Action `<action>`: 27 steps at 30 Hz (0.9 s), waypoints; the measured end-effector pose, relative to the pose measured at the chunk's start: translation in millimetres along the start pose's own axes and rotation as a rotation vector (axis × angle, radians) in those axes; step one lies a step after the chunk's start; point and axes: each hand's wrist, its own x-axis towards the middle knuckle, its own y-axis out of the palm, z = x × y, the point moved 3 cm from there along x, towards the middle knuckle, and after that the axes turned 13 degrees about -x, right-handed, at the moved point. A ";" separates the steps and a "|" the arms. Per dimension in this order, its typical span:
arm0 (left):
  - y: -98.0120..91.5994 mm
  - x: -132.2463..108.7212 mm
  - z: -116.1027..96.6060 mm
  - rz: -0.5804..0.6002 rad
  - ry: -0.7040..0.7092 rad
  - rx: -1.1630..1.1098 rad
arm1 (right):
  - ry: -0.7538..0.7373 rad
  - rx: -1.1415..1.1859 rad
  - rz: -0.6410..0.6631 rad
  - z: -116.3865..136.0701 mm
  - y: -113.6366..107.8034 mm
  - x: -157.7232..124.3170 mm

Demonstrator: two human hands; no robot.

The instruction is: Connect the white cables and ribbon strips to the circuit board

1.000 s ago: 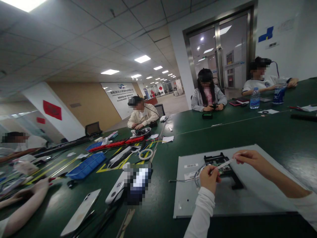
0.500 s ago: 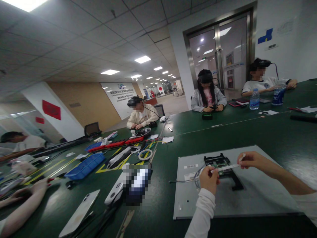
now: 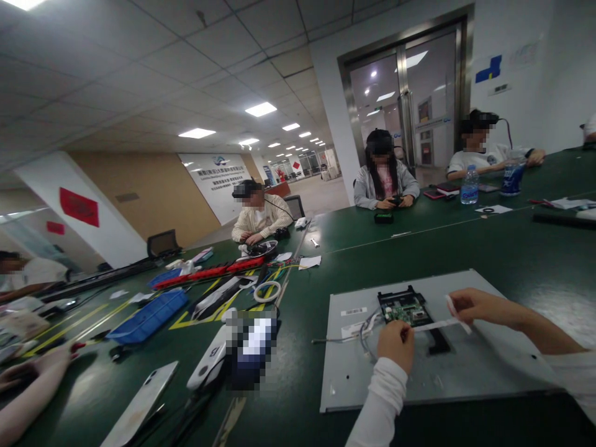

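Note:
My left hand point(image 3: 395, 346) pinches one end of a narrow white tape strip point(image 3: 440, 325), low over a grey metal panel point(image 3: 344, 372). The other end is in the closed fingers of my right hand point(image 3: 472, 305), where a short tail of the strip bends downward. Just behind the strip, a black bracket point(image 3: 437, 341) with a green circuit board point(image 3: 407, 308) lies on the panel. Thin grey wires point(image 3: 365, 338) loop out beside my left hand. White labels point(image 3: 354, 311) are stuck near the panel's left edge.
Left of the panel are a white power strip point(image 3: 212, 357), a pixelated device point(image 3: 254, 351) and a white phone point(image 3: 142, 403). Farther off lie a blue tray point(image 3: 151, 316) and a roll of white tape point(image 3: 267, 292). Another person's arm point(image 3: 35, 391) rests at far left; other people sit across the green table point(image 3: 363, 261).
My right hand has turned, and the strip's right end now bends down out of its fingers. My left hand is slightly lower, uncovering more of the circuit board. The view has shifted a little.

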 end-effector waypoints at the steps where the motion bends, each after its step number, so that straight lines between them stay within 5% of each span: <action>1: 0.2 0.2 0.1 0.001 0.008 -0.004 | 0.000 -0.004 0.006 1.2 -0.1 -0.6; 7: -1.1 -1.4 -5.7 0.053 0.025 0.044 | 0.026 -0.016 -0.017 -3.4 0.3 -3.4; 18: 3.7 -9.8 -18.6 0.339 0.208 0.413 | 0.048 -0.029 0.063 -9.9 -1.8 -3.5; 27: -6.5 -19.6 -25.3 0.360 0.357 0.469 | 0.029 -0.047 0.053 -12.6 -4.0 -3.9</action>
